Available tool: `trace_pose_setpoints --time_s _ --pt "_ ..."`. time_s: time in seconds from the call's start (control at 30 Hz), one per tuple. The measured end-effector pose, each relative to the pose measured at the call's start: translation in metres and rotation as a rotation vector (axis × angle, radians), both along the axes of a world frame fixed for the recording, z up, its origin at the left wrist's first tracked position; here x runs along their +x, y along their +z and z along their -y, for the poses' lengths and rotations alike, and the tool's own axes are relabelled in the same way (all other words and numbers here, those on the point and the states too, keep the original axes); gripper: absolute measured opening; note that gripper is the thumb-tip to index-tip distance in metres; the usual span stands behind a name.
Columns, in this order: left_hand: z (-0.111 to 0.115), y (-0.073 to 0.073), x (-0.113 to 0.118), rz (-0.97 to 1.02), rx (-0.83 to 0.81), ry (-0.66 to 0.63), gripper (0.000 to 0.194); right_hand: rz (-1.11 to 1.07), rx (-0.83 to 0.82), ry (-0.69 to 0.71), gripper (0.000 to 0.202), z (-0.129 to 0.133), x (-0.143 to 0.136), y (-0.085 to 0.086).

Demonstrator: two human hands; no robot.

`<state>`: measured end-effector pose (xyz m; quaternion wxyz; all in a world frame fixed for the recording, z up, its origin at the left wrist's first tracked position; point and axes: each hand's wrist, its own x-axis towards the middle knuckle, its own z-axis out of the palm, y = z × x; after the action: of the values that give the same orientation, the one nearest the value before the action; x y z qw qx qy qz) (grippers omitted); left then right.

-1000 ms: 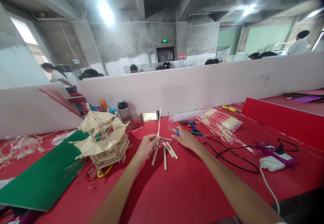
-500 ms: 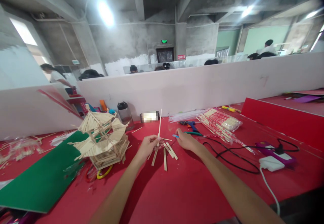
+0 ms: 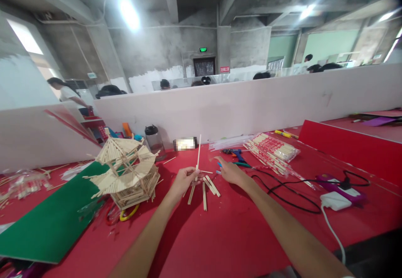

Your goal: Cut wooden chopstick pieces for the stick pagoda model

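Note:
My left hand (image 3: pixel 187 177) pinches a long thin wooden stick (image 3: pixel 199 151) that stands nearly upright. Short sticks (image 3: pixel 204 196) lie fanned out on the red table just below and right of it. To the right, my right hand (image 3: pixel 228 171) has its index finger stretched out, and a small blue-tipped item (image 3: pixel 219 165) shows at its fingers. Just beyond that hand are a blue glue gun (image 3: pixel 239 155) and green-handled pliers (image 3: pixel 242 165). A pavilion model of sticks (image 3: pixel 127 171) stands left of my left hand.
A green board (image 3: pixel 47 215) lies at the left. Bagged sticks (image 3: pixel 276 150), a black cable (image 3: pixel 282 204) and a white plug (image 3: pixel 336 201) are at the right. A bottle (image 3: pixel 153 140) stands before the white partition (image 3: pixel 226 110); people are beyond.
My right hand's index finger has stretched out forward and to the left. My left hand still holds the stick almost in the same place.

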<state>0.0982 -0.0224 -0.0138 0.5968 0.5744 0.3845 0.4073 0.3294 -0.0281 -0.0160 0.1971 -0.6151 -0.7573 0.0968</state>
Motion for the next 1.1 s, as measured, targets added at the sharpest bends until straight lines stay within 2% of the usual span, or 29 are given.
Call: trace_pose_setpoints --time_s 0.2,0.33,0.4,0.53,0.7,1.1 --pt "0.000 -0.001 0.001 0.008 0.011 -0.002 0.040 -0.538 0.101 0.233 0.028 -0.003 -0.005 0.009" --pt "0.001 0.002 0.001 0.008 -0.004 0.011 0.041 -0.950 -0.021 0.374 0.030 0.001 -0.012 0.016" --pt "0.003 0.004 0.001 0.012 -0.013 0.009 0.040 -1.073 -0.062 0.412 0.028 0.003 -0.016 0.018" --pt "0.005 0.006 0.002 0.022 -0.024 0.009 0.039 -1.183 -0.027 0.385 0.032 0.002 -0.019 0.017" --pt "0.004 0.004 0.001 0.026 -0.023 0.014 0.039 -1.274 -0.064 0.293 0.031 0.001 -0.019 0.015" --pt "0.004 0.004 0.001 0.046 -0.053 0.012 0.038 -1.234 -0.111 0.270 0.031 0.003 -0.020 0.014"
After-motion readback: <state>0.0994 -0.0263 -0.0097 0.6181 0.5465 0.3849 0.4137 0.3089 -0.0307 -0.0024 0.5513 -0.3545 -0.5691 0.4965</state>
